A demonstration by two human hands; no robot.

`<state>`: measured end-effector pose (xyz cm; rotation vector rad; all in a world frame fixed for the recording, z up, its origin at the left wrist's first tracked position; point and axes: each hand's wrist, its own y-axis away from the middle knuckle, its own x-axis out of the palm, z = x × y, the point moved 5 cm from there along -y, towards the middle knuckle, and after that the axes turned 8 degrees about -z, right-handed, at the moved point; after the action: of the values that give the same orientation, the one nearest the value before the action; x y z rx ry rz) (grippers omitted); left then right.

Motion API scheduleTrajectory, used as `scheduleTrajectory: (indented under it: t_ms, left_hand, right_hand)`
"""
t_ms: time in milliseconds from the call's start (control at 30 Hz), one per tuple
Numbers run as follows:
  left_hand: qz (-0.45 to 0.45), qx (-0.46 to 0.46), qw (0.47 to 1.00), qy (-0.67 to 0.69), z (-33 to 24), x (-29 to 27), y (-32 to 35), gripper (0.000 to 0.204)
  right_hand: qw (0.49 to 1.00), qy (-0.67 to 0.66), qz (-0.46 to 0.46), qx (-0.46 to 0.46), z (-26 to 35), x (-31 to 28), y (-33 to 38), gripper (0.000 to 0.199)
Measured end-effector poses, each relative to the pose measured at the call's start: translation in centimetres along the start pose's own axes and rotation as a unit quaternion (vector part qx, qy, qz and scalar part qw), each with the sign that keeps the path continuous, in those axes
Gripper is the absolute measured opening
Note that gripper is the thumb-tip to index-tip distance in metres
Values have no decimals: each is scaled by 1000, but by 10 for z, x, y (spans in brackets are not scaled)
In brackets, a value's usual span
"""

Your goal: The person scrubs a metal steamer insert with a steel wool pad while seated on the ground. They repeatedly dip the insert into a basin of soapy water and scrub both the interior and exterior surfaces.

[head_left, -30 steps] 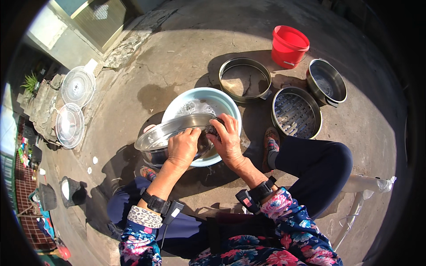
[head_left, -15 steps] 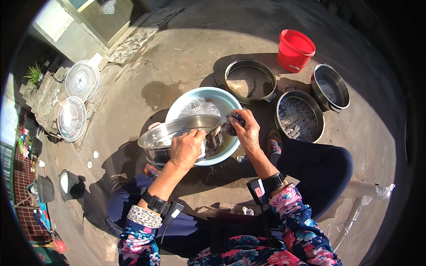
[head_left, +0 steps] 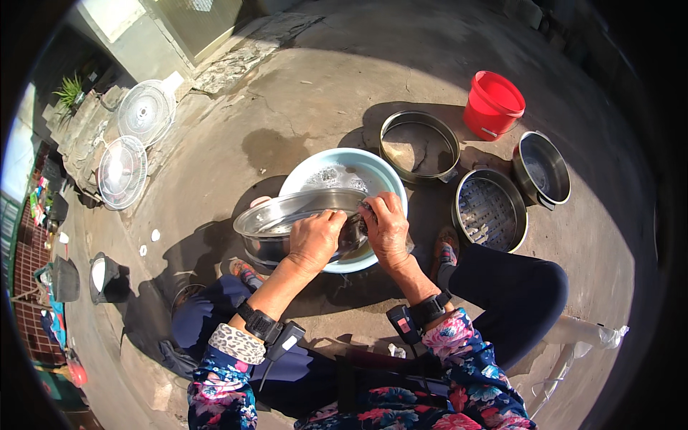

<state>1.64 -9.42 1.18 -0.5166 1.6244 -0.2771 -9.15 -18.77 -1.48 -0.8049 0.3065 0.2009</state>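
A shiny stainless steel pot (head_left: 264,249) rests tilted on the near rim of a light blue basin (head_left: 396,183), its mouth turned up and away from me. My left hand (head_left: 314,240) grips the pot's near rim, fingers curled over the edge. At the pot's right end my right hand (head_left: 388,229) is closed round a dark scouring pad (head_left: 365,212), pressing it against the pot. Most of the pad is hidden by the fingers. Sudsy water (head_left: 337,176) lies in the basin beyond the pot.
Beyond the basin to the right stand a metal ring-shaped pan (head_left: 454,147), a steamer tray with holes (head_left: 494,246), a steel pot (head_left: 566,172) and a red bucket (head_left: 494,107). Two fan grilles (head_left: 122,172) lean at the left. A dark bucket (head_left: 115,283) stands nearer.
My right hand has brought the scouring pad from beside the pot's right end onto its wall. My left hand keeps its grip on the rim. The whole view has shifted slightly.
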Motion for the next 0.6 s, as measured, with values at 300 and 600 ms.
scheduleTrajectory:
  t_ms: [300, 600]
  left_hand:
    - [-23, -7, 1000, -1, 6, -11, 4, 10]
    - [-30, -3, 1000, 5, 8, -16, 14, 12]
  right_hand:
    - [999, 27, 40, -10, 0, 4, -10, 15]
    - [982, 107, 145, 56, 0, 14, -27, 17]
